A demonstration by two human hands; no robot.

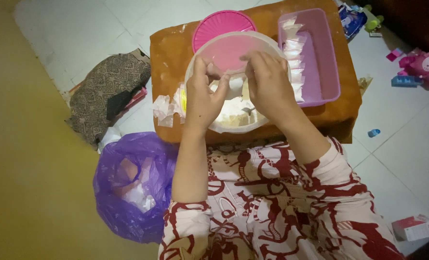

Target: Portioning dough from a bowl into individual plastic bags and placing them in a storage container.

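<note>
Both hands are up over the round clear bowl, which sits at the near edge of the brown board. The left hand and the right hand are close together, fingers curled in, pinching a small white packet between them, just above the pale powder heaped in the bowl. So the packet sits right between the two hands, held by thumb and fingertips on each side, over the bowl's middle. A spoon lies in the powder, just under the right hand.

Behind the bowl, toward the far edge of the board, a pink round lid peeks out. At the right side of the board stands a purple rectangular tray with a row of filled white packets lined along its left wall. A small pile of empty clear wrappers lies at the left near corner, touching the bowl.

On the floor to the left, a purple plastic bag sits open beside the person's knee. Beyond it lies a patterned cloth. Toys are scattered on the tiles to the right.
</note>
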